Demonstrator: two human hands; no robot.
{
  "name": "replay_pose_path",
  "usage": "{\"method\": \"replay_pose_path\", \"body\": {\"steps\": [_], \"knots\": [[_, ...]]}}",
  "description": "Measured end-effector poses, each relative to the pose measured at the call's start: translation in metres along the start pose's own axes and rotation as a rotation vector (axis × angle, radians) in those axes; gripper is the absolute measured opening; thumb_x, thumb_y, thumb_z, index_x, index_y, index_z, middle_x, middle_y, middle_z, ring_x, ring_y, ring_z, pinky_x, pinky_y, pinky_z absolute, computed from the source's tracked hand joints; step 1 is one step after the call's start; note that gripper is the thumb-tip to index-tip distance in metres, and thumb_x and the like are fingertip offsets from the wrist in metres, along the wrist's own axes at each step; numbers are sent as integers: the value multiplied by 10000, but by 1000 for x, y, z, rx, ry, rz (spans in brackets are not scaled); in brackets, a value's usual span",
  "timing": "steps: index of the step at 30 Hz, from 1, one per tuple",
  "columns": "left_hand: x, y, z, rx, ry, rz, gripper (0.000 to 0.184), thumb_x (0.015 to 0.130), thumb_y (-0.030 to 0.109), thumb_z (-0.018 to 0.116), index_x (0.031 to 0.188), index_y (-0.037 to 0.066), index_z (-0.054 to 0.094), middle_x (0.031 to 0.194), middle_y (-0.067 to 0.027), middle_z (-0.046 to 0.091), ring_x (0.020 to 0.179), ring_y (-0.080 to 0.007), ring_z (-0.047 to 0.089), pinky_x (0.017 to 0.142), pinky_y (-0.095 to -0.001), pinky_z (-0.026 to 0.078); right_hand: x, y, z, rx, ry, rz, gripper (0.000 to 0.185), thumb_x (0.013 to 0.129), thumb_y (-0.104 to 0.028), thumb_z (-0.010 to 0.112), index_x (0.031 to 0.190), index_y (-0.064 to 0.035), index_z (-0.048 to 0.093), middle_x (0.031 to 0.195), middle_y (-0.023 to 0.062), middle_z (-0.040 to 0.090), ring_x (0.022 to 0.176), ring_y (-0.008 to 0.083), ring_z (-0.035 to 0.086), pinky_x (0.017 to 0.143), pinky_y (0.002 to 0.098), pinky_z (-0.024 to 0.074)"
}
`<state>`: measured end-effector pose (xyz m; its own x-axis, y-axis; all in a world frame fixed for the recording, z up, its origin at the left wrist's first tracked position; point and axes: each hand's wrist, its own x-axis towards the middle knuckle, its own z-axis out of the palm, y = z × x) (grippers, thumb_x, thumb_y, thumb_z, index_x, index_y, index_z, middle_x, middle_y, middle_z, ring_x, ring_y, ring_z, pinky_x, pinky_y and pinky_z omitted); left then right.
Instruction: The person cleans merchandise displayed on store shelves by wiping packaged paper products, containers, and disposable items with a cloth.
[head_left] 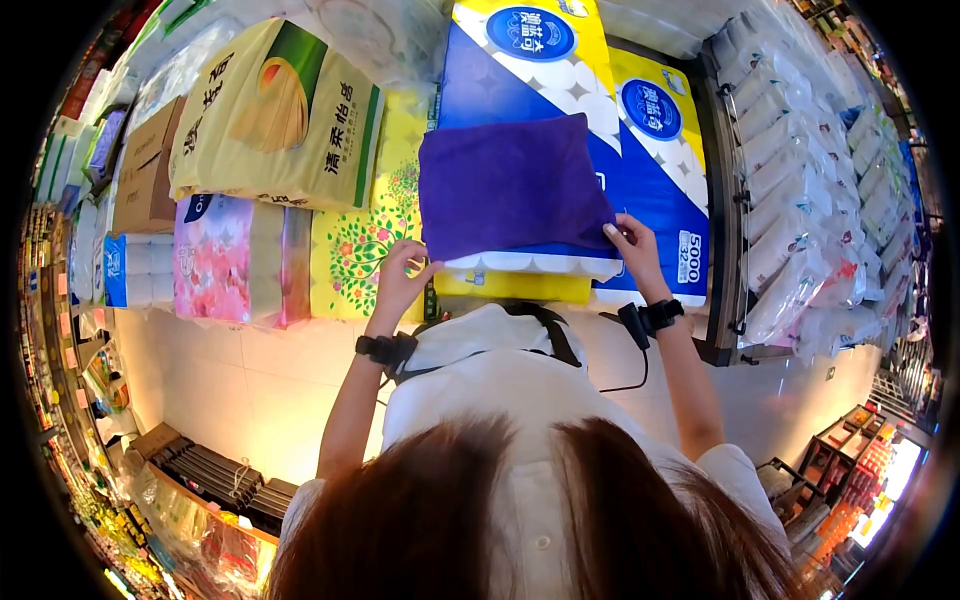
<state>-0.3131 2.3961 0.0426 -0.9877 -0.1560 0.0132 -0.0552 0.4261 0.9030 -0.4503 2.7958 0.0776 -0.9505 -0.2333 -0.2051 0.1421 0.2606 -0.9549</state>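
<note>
A purple cloth (510, 190) lies spread over a blue, white and yellow pack of tissue rolls (470, 80) in front of me. My left hand (402, 280) is at the cloth's near left corner, thumb and forefinger pinched together on it. At the near right corner, my right hand (635, 255) pinches the edge between thumb and fingers. The near edge stretches between both hands, slightly wrinkled at the right. Black straps with small devices sit on both wrists.
A cream pack (280, 110) rests on pink packs (225, 260) at the left, beside a yellow floral pack (365, 235). Another blue pack (670, 210) is at the right. Plastic-wrapped bags (790, 200) fill a dark rack farther right. Behind me are stacked dark items (225, 475).
</note>
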Motion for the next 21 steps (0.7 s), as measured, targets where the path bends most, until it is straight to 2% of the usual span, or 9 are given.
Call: {"method": "replay_pose_path", "body": {"steps": [1, 4, 5, 9, 12, 15, 16, 18, 21], "knots": [[2, 4, -3, 31, 12, 19, 212, 827, 96, 785, 991, 38, 664, 1016, -13, 625, 862, -102, 599, 714, -249, 523, -4, -8, 0, 92, -10, -18, 150, 938, -121, 669, 1045, -16, 676, 946, 9, 687, 865, 66, 610, 783, 212, 477], [9, 13, -16, -338, 5, -124, 144, 870, 102, 742, 980, 45, 669, 1126, -45, 624, 927, -117, 615, 741, -262, 511, -16, -31, -11, 210, -16, -19, 109, 948, -81, 651, 1031, -14, 672, 973, 10, 693, 896, 56, 622, 815, 189, 476], [9, 12, -21, -400, 40, -308, 124, 887, 87, 716, 996, 44, 677, 1208, -55, 620, 955, -99, 616, 718, -243, 507, -21, -36, -17, 214, -12, -12, 111, 946, -84, 655, 1032, -16, 671, 970, 7, 693, 894, 53, 620, 815, 190, 475], [6, 34, -32, -385, 60, -128, 153, 905, 101, 703, 1029, 31, 646, 1148, -69, 668, 929, -75, 618, 678, -199, 487, -34, -42, -30, 91, -91, 48, 87, 951, -119, 659, 993, -44, 674, 929, -17, 684, 870, 43, 597, 798, 193, 456], [-1, 24, -36, -614, -163, -380, 112, 915, 103, 692, 1002, 56, 640, 1134, -58, 652, 921, -77, 615, 668, -196, 483, -41, -21, -33, 19, -137, 110, 99, 953, -159, 664, 969, -61, 674, 895, -23, 673, 833, 42, 576, 770, 196, 447], [-9, 9, -33, -474, -188, -439, 100, 924, 107, 682, 991, 56, 627, 1115, -49, 625, 918, -89, 612, 714, -215, 493, -49, -6, -35, -88, -182, 188, 136, 969, -202, 643, 944, -71, 670, 875, -39, 655, 853, 36, 568, 802, 208, 437], [-11, 8, -30, -398, -157, -331, 111, 926, 110, 681, 999, 50, 622, 1081, -43, 625, 912, -92, 612, 734, -224, 494, -51, -4, -36, -135, -197, 216, 154, 977, -217, 631, 935, -74, 668, 870, -46, 648, 870, 34, 568, 823, 213, 433], [-15, 8, -25, -244, -96, -123, 132, 929, 115, 678, 1014, 38, 613, 1013, -32, 626, 900, -99, 611, 774, -240, 496, -55, 2, -30, -90, -159, 239, 188, 964, -245, 649, 939, -59, 665, 834, -25, 645, 831, 48, 601, 740, 221, 475], [-17, 13, -16, -404, -162, -156, 167, 917, 131, 697, 1011, 23, 610, 1024, -27, 630, 905, -106, 608, 821, -255, 492, -57, 7, -21, -9, -121, 240, 196, 936, -224, 688, 962, -30, 668, 821, 1, 657, 745, 66, 628, 612, 216, 503]]}}
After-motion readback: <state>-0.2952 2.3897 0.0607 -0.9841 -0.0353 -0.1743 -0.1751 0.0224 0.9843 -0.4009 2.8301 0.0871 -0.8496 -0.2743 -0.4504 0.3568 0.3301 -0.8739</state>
